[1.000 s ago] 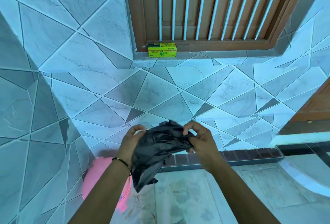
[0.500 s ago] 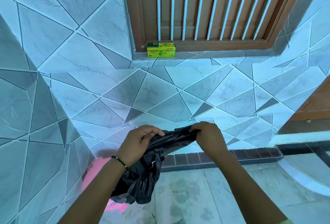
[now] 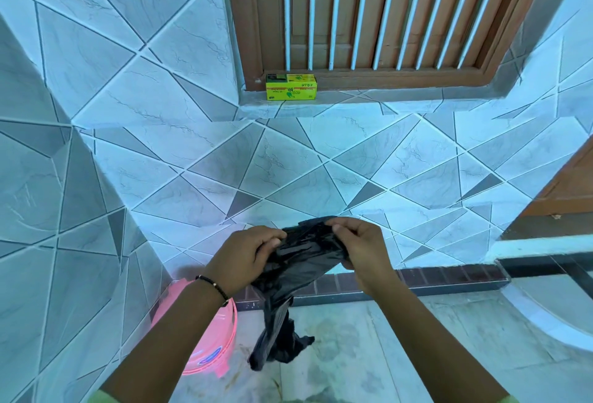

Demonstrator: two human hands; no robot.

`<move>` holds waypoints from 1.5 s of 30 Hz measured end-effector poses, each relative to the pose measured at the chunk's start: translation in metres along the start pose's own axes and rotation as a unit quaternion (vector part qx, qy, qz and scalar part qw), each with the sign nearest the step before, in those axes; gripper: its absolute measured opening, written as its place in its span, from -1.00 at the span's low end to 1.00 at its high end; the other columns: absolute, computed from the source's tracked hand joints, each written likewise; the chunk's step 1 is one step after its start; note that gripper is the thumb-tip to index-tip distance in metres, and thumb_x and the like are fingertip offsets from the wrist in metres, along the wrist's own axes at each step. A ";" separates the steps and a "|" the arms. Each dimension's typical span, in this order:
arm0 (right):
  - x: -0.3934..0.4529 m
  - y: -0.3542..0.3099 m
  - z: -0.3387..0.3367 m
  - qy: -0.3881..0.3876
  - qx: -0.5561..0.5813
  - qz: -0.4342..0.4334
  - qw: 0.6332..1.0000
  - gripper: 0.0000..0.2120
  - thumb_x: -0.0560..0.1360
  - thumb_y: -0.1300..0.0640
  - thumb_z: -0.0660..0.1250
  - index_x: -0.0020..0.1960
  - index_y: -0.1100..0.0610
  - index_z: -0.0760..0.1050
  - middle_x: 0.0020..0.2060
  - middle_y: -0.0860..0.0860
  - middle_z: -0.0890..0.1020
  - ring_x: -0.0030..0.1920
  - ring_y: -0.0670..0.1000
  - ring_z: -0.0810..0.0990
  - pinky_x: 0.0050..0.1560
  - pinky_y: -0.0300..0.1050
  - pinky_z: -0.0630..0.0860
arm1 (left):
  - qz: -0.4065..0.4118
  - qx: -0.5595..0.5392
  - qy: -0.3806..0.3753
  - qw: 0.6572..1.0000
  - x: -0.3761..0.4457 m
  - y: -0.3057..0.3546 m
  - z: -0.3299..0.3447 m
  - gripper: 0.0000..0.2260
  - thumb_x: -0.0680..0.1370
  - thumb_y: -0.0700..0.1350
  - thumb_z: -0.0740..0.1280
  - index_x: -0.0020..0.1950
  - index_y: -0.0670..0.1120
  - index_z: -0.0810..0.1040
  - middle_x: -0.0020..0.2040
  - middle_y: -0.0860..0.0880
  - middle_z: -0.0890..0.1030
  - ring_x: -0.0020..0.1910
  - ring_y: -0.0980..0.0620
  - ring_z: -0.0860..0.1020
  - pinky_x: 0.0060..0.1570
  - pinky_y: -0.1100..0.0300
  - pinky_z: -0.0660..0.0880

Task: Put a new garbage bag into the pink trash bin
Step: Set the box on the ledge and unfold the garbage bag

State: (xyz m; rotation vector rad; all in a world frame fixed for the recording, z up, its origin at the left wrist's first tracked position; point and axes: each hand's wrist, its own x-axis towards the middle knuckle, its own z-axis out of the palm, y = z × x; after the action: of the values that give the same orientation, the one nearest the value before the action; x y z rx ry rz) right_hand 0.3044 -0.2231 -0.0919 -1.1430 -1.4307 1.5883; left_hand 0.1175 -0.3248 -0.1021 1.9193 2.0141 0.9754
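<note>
- Black garbage bag held up at lower centre of the frame, bunched and crumpled, upper edge stretched between both hands, lower tail hanging down over the floor.
- Left hand left of the bag's top, fingers curled and thumb pressed in, pinching the plastic at its left edge; dark beaded bracelet round the wrist.
- Right hand right of the bag's top, fingers curled over, thumb and forefinger pinching the upper right edge of the plastic.
- Both hands close together, level with each other, bag mouth gathered between them and not spread out.
- Pink trash bin at lower left of the frame, standing on the floor in the corner against the tiled wall, partly hidden behind the left forearm; round label visible on its side; inside not visible.
- Bag's hanging tail just right of the bin, apart from it.
- Yellow-green box at upper centre of the frame, lying on the sill just below a brown wooden window frame with white vertical bars.
- Dark brick-patterned strip running along the base of the wall, behind the hands.
- Brown wooden panel at the right edge of the frame.
</note>
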 end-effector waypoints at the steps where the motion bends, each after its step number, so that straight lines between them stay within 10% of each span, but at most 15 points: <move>1: -0.001 0.002 -0.001 -0.023 -0.039 -0.041 0.998 -0.83 0.48 0.28 0.31 -0.14 0.07 0.64 -0.41 0.00 0.52 -0.53 -0.09 0.36 -0.53 -0.31 0.27 | -0.020 0.024 0.010 0.999 0.002 -0.002 -0.002 -0.65 0.51 0.02 0.13 0.15 -0.05 0.59 0.10 0.00 0.66 0.07 0.08 0.58 0.05 0.41 0.37; 5: 0.005 0.016 -0.010 -0.083 -0.390 -0.214 0.892 -0.77 0.47 0.27 0.32 0.08 0.10 0.63 -0.15 0.06 0.59 -0.15 0.04 0.57 -0.16 -0.22 0.40 | -0.093 0.169 -0.048 0.980 0.006 -0.004 -0.004 -0.59 0.55 -0.15 0.17 0.40 0.05 0.35 0.42 0.11 0.38 0.29 -0.04 0.47 0.18 0.13 0.43; 11: 0.007 0.020 -0.023 -0.078 -0.624 -0.323 0.707 -0.65 0.19 0.32 0.50 -0.20 -0.10 0.59 -0.30 -0.03 0.49 -0.37 0.05 0.51 -0.58 -0.23 0.22 | -0.105 0.163 -0.031 0.980 0.005 0.001 0.002 -0.66 0.57 -0.14 0.16 0.31 0.10 0.42 0.26 0.04 0.55 0.15 -0.08 0.55 0.06 0.07 0.50; 15: 0.006 0.015 -0.024 -0.120 -0.566 -0.357 0.733 -0.50 0.21 0.48 0.30 -0.11 -0.08 0.40 -0.15 0.00 0.40 -0.40 0.06 0.38 -0.55 -0.15 0.31 | -0.114 0.078 0.040 0.990 0.009 -0.001 -0.003 -0.86 0.54 -0.14 0.23 0.07 0.01 0.47 -0.13 -0.06 0.68 -0.17 -0.16 0.59 -0.20 0.09 0.51; 21: 0.007 0.018 -0.023 -0.188 -0.560 -0.326 0.738 -0.42 0.35 0.49 0.19 0.11 -0.13 0.49 0.18 0.07 0.46 -0.15 0.19 0.55 -0.31 -0.09 0.44 | -0.122 0.068 0.088 0.986 0.008 -0.010 -0.012 -0.79 0.42 -0.31 0.19 -0.17 0.01 0.33 -0.48 0.07 0.35 -0.43 -0.09 0.36 -0.36 0.13 0.32; 29: 0.012 0.024 -0.020 -0.114 -0.603 -0.178 0.769 -0.54 0.39 0.38 0.19 0.21 0.04 0.46 0.05 0.08 0.60 0.04 0.13 0.55 0.00 -0.04 0.52 | -0.069 0.165 -0.077 0.981 -0.001 -0.021 0.008 -0.65 0.47 -0.23 0.16 0.06 0.19 0.50 0.19 0.15 0.54 0.11 -0.01 0.55 0.01 0.11 0.50; 41: 0.015 0.016 -0.016 0.088 -0.483 -0.167 0.855 -0.87 0.46 0.29 0.13 -0.21 0.19 0.43 -0.35 0.11 0.49 -0.30 0.17 0.41 -0.30 -0.11 0.28 | -0.174 0.281 -0.102 0.938 -0.005 0.001 0.021 -0.66 0.48 -0.16 0.26 0.24 0.01 0.35 0.12 -0.07 0.46 -0.04 -0.18 0.59 -0.19 0.05 0.48; 45: 0.022 0.017 -0.005 0.097 -0.271 -0.074 0.955 -0.67 0.45 0.05 0.31 0.14 0.19 0.43 -0.06 0.02 0.48 -0.09 0.14 0.54 -0.08 0.01 0.52 | -0.153 0.230 -0.135 0.952 -0.007 0.017 0.042 -0.44 0.44 -0.24 0.30 0.38 0.04 0.18 0.14 -0.08 0.46 -0.02 -0.19 0.59 -0.11 0.00 0.51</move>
State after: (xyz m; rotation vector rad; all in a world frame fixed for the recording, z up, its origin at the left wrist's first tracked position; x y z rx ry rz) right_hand 0.3021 -0.2032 -0.1118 -1.4108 -1.8266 0.9678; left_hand 0.1557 -0.3184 -0.1266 1.7272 2.4131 0.1636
